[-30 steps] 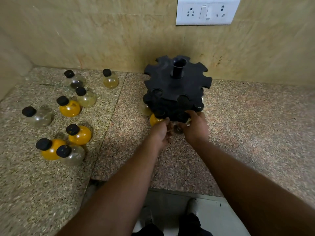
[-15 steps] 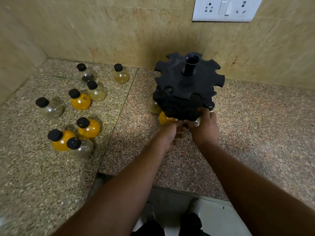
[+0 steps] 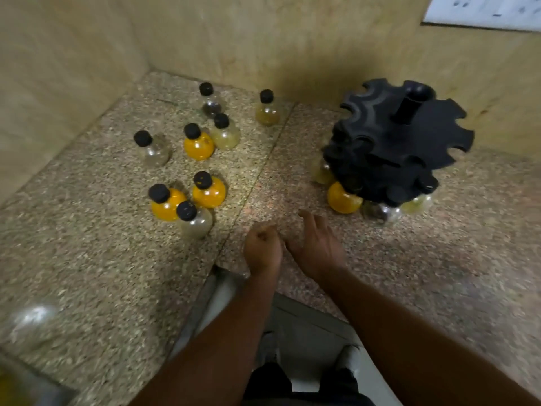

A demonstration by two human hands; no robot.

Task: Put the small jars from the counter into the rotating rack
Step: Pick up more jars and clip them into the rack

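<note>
The black rotating rack (image 3: 401, 142) stands at the right of the counter, near the back wall. Its lower tier holds an orange jar (image 3: 342, 199), a clear jar (image 3: 380, 212) and a pale yellow jar (image 3: 417, 204). Several black-capped jars stand loose on the left: orange ones (image 3: 209, 191) (image 3: 167, 203) (image 3: 198, 143), a clear one (image 3: 194, 219) nearest my hands, and others behind. My left hand (image 3: 262, 249) hovers over the counter with fingers curled and nothing in it. My right hand (image 3: 317, 244) is beside it, fingers apart, empty.
The speckled stone counter (image 3: 102, 259) ends at a front edge by my forearms, with the floor and my feet below. Tiled walls close the back and left. A white socket plate (image 3: 483, 10) is on the wall at top right.
Both hands have left the rack's lower tier and drawn back toward the front edge and leftward. A clear jar now hangs in the rack where they were. The camera has turned left.
</note>
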